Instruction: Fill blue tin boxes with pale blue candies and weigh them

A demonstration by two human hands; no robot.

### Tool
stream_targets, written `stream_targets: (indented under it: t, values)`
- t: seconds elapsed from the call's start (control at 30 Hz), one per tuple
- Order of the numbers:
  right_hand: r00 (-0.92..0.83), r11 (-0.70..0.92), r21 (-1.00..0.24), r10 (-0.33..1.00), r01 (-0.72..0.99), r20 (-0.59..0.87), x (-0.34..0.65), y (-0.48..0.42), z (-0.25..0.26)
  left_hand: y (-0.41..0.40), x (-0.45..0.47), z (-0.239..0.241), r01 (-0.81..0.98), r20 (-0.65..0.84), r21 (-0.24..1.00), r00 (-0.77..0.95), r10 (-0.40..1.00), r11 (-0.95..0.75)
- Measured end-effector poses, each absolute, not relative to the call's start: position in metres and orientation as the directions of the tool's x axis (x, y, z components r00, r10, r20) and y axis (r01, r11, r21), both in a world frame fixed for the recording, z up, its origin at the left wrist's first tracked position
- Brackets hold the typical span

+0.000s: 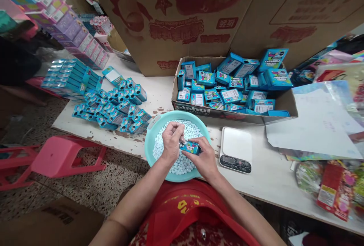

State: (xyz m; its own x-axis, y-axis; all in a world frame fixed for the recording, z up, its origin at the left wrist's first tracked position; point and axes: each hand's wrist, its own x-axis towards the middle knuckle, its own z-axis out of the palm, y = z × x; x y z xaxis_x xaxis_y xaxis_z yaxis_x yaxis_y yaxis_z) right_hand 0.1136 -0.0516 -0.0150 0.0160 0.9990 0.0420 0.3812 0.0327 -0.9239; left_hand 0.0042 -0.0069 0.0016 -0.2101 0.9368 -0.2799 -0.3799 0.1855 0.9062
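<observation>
Over a turquoise basin (149, 151) of small pale candies (182, 167), my right hand (205, 158) grips a small blue candy box (190, 147) from its right side, thumb above and fingers below. The box lies on its side, its left end toward my other hand. My left hand (171, 139) is closed, its fingertips at that end of the box. A few pale candies show at those fingertips; how many the curled fingers hold is hidden.
Behind the basin, an open carton (222, 115) holds many blue boxes. A white digital scale (236, 145) lies right of the basin. More small blue boxes (113, 109) are piled at left, near a pink stool (61, 158). A large cardboard carton (187, 29) stands behind.
</observation>
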Motion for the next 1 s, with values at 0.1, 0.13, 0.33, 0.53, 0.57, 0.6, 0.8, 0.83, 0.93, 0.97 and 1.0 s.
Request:
stream_targets:
  t: [0.1, 0.13, 0.33, 0.53, 0.57, 0.6, 0.8, 0.83, 0.93, 0.97, 1.0]
  values:
    - [0.009, 0.045, -0.926, 0.999, 0.375, 0.052, 0.113, -0.052, -0.008, -0.009, 0.004, 0.013, -0.396, -0.328, 0.886, -0.168, 0.930, 0.241]
    - [0.005, 0.056, -0.926, 0.998, 0.374, 0.062, 0.113, -0.053, -0.004, -0.010, 0.004, 0.018, -0.404, -0.331, 0.882, -0.167, 0.929, 0.242]
    - [0.003, 0.103, -0.917, 0.994, 0.386, 0.112, 0.119, -0.056, 0.002, -0.014, 0.007, 0.026, -0.432, -0.286, 0.884, -0.196, 0.938, 0.178]
    - [0.040, 0.016, -0.936, 0.999, 0.352, 0.032, 0.121, -0.060, -0.021, -0.012, 0.010, 0.003, -0.421, -0.287, 0.891, -0.238, 0.928, 0.168]
    - [0.042, 0.008, -0.939, 0.999, 0.344, 0.024, 0.121, -0.060, -0.022, -0.012, 0.011, 0.002, -0.411, -0.276, 0.897, -0.232, 0.933, 0.163]
    - [0.041, 0.000, -0.942, 0.999, 0.336, 0.014, 0.120, -0.060, -0.022, -0.013, 0.011, 0.002, -0.402, -0.271, 0.901, -0.226, 0.936, 0.163]
    - [0.060, -0.048, -0.964, 0.998, 0.263, -0.033, 0.119, -0.056, -0.025, -0.009, 0.016, 0.009, -0.430, -0.291, 0.886, -0.222, 0.930, 0.175]
    - [0.068, -0.062, -0.967, 0.997, 0.248, -0.047, 0.120, -0.056, -0.025, -0.007, 0.016, 0.010, -0.438, -0.300, 0.881, -0.221, 0.928, 0.180]
    - [0.099, -0.097, -0.975, 0.992, 0.199, -0.079, 0.130, -0.057, -0.024, -0.001, 0.008, 0.004, -0.411, -0.322, 0.889, -0.244, 0.915, 0.203]
    - [0.116, -0.100, -0.978, 0.990, 0.183, -0.080, 0.137, -0.058, -0.023, 0.000, 0.003, -0.002, -0.351, -0.324, 0.908, -0.248, 0.913, 0.227]
    - [0.138, -0.098, -0.981, 0.988, 0.168, -0.076, 0.145, -0.060, -0.022, 0.000, -0.004, -0.010, -0.250, -0.316, 0.934, -0.238, 0.919, 0.256]
